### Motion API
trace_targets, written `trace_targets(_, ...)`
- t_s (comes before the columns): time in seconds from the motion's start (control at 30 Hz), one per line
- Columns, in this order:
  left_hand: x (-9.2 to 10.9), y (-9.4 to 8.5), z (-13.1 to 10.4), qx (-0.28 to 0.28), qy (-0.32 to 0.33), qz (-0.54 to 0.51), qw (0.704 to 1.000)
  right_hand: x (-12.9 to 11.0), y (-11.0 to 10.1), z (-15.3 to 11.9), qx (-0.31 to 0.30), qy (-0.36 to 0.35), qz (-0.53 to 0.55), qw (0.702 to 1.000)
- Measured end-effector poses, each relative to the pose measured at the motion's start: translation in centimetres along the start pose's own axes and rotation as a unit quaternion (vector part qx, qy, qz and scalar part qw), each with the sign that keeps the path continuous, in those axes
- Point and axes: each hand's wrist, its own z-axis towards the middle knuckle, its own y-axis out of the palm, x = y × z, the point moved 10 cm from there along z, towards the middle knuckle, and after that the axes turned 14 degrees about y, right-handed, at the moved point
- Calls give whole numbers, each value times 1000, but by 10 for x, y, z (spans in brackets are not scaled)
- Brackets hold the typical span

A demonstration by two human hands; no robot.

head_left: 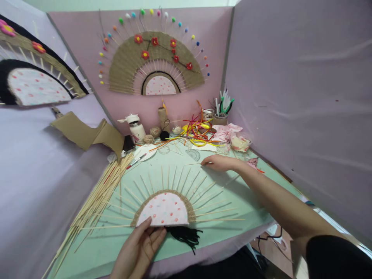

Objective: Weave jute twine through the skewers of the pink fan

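A half-round fan (165,209) with white, red-dotted fabric, a woven twine rim and thin sticks radiating from it is near the table's front edge. My left hand (142,244) grips its straight bottom edge, thumb on the fabric and fingers underneath. A black yarn tassel (186,237) hangs out below that edge, just right of my left fingers. Beyond the fan's upper right sticks, my right hand (216,163) is closed in a pinch on a thin light stick (192,164), which points left above the green tabletop. The stick's other end is hidden in my fingers.
Loose bamboo sticks (95,197) lie along the left side. At the back stand a white bottle (136,130), twine balls (148,139), coloured pipe cleaners (200,131) and a pot of tools (221,118). A protractor (193,155) lies mid-table. A finished fan (122,69) hangs on the back panel.
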Motion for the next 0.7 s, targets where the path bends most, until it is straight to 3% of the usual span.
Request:
trace_targets(0.2,-6,-3,1,-4,-11,-17,1000,0,14,22,31,-19,-51,998)
trace_targets(0.37,-17,29,6,-62,-29,-43,997,28,2,40,84,71,-99,989)
trace_targets(0.53,-24,57,10,-78,-49,-79,993,33,-15,52,115,89,-109,983)
trace_targets(0.7,-26,47,-2,-116,-91,-62,987,34,-32,49,159,99,-111,976)
